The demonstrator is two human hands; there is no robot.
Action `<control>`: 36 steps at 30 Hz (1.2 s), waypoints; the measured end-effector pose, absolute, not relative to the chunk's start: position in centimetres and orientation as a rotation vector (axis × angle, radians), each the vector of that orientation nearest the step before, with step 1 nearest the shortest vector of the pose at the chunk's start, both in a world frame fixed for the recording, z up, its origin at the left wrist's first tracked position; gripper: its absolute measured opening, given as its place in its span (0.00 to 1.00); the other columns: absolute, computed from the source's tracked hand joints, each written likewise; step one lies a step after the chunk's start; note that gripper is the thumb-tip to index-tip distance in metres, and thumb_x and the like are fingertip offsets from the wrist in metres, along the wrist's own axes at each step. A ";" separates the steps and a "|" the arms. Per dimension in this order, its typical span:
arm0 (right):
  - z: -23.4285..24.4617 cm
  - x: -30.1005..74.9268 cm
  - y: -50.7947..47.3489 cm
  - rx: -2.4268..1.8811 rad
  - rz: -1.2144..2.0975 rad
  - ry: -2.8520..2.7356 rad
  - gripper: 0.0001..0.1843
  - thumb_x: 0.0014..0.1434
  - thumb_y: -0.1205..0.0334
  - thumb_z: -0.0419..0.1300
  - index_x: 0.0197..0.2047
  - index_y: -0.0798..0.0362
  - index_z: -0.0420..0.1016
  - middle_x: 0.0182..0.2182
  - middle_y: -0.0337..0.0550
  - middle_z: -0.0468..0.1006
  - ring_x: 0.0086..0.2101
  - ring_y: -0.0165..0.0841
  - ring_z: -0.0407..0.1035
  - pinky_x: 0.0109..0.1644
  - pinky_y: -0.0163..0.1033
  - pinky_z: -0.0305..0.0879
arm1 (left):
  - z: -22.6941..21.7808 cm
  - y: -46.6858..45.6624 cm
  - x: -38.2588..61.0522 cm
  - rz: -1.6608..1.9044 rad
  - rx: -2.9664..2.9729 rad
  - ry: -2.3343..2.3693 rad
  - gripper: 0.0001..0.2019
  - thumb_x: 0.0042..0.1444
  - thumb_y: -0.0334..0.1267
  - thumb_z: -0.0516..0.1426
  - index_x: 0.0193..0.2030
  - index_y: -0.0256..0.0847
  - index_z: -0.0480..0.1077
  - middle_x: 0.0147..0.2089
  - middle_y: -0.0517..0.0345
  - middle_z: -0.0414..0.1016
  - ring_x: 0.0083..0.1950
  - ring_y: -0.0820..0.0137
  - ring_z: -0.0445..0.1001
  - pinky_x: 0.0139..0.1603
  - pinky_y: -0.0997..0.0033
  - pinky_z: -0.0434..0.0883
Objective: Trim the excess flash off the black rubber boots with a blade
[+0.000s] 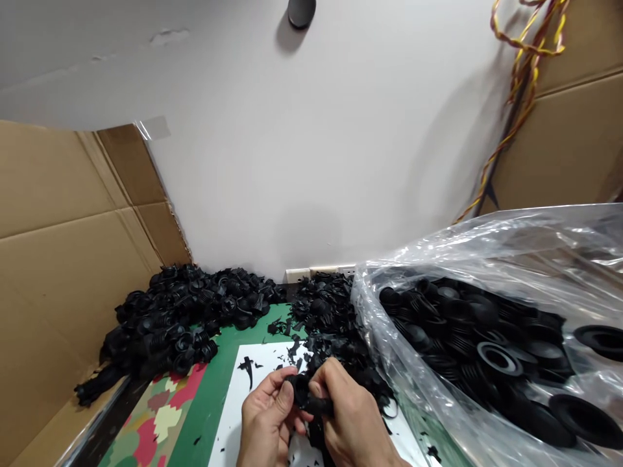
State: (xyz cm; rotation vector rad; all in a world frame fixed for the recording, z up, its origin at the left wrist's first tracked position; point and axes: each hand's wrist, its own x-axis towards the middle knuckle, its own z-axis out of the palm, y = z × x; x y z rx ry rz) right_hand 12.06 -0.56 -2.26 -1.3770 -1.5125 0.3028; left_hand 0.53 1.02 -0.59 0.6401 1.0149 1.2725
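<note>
My left hand [267, 415] and my right hand [348, 415] are close together at the bottom of the view, both closed on one black rubber part [304, 392]. It sits between them, just above the white sheet [257, 363]. My left thumb and fingers pinch its rounded end, and my right fingers wrap the rest, so much of it is hidden. What shows is matte black, soft-looking and ribbed, with a round rim facing up between my thumbs. A thin ragged edge of rubber hangs below it, though I cannot tell whether that is still joined to the part.

The white sheet lies on a green mat [214, 376] and is strewn with small black trimmings. Just beyond my hands is a loose heap of black scraps [331, 318] reaching back to the wall [311, 162]. To the left, against the cardboard [63, 214], lies a pile of ribbed black parts [180, 318] of the same kind. On my right a clear plastic bag [487, 259] stands open, full of more black parts, some showing wide flat rims. A camouflage-patterned cloth [156, 415] lies at the mat's left edge
</note>
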 end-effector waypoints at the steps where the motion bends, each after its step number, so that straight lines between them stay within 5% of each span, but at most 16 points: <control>1: -2.3 11.9 -0.5 -1.405 0.317 -1.514 0.10 0.58 0.65 0.45 0.26 0.48 0.59 0.19 0.36 0.67 0.18 0.30 0.61 0.23 0.33 0.55 | -0.9 1.1 0.5 1.280 0.609 1.010 0.21 0.31 0.42 0.71 0.32 0.32 0.76 0.19 0.55 0.75 0.15 0.73 0.71 0.14 0.80 0.64; 6: -2.2 12.0 -0.4 -1.357 0.527 -1.574 0.09 0.59 0.63 0.44 0.26 0.48 0.55 0.22 0.37 0.67 0.21 0.32 0.62 0.26 0.34 0.56 | -1.2 1.0 0.7 1.352 0.511 1.017 0.15 0.37 0.36 0.69 0.32 0.31 0.75 0.23 0.53 0.77 0.15 0.74 0.70 0.12 0.81 0.63; 11: -2.4 12.4 -0.6 -1.144 0.732 -1.663 0.07 0.48 0.69 0.50 0.26 0.48 0.54 0.23 0.37 0.68 0.23 0.31 0.60 0.27 0.34 0.54 | 0.8 1.8 -0.5 1.483 0.490 1.058 0.03 0.48 0.25 0.62 0.30 0.32 0.72 0.19 0.56 0.74 0.18 0.74 0.71 0.14 0.82 0.65; 15: -1.7 12.7 -0.6 -1.125 0.811 -1.597 0.06 0.45 0.70 0.50 0.24 0.49 0.56 0.21 0.36 0.67 0.23 0.31 0.57 0.26 0.33 0.53 | 1.8 2.4 -1.5 1.536 0.471 1.056 0.08 0.54 0.23 0.56 0.26 0.34 0.69 0.18 0.57 0.72 0.17 0.75 0.70 0.15 0.82 0.64; 19: 0.0 13.4 -0.6 -1.191 0.951 -1.444 0.08 0.52 0.64 0.51 0.23 0.50 0.58 0.21 0.35 0.67 0.24 0.30 0.60 0.27 0.32 0.56 | 1.4 1.8 -0.9 1.424 0.527 0.924 0.01 0.52 0.28 0.60 0.30 0.34 0.71 0.22 0.57 0.74 0.19 0.73 0.71 0.15 0.80 0.64; 24: 0.3 14.3 -0.7 -1.283 0.878 -1.357 0.15 0.55 0.56 0.51 0.19 0.50 0.58 0.18 0.36 0.67 0.23 0.32 0.61 0.26 0.34 0.57 | 0.9 1.2 -0.4 1.329 0.598 0.909 0.09 0.44 0.34 0.66 0.33 0.34 0.74 0.22 0.57 0.73 0.19 0.73 0.70 0.16 0.80 0.63; 29: -0.5 15.1 -0.1 -1.376 0.699 -1.297 0.04 0.51 0.61 0.54 0.27 0.50 0.69 0.23 0.38 0.73 0.24 0.34 0.66 0.29 0.35 0.63 | 0.7 1.1 -0.5 1.301 0.582 0.883 0.09 0.43 0.33 0.66 0.33 0.34 0.75 0.22 0.55 0.75 0.19 0.73 0.70 0.16 0.79 0.63; 36: 0.0 15.9 0.2 -1.391 0.594 -1.234 0.07 0.52 0.58 0.56 0.28 0.50 0.73 0.27 0.42 0.75 0.30 0.38 0.70 0.34 0.39 0.67 | 0.6 0.9 -0.3 1.282 0.578 0.776 0.11 0.44 0.35 0.66 0.36 0.33 0.77 0.27 0.48 0.79 0.19 0.72 0.71 0.15 0.79 0.63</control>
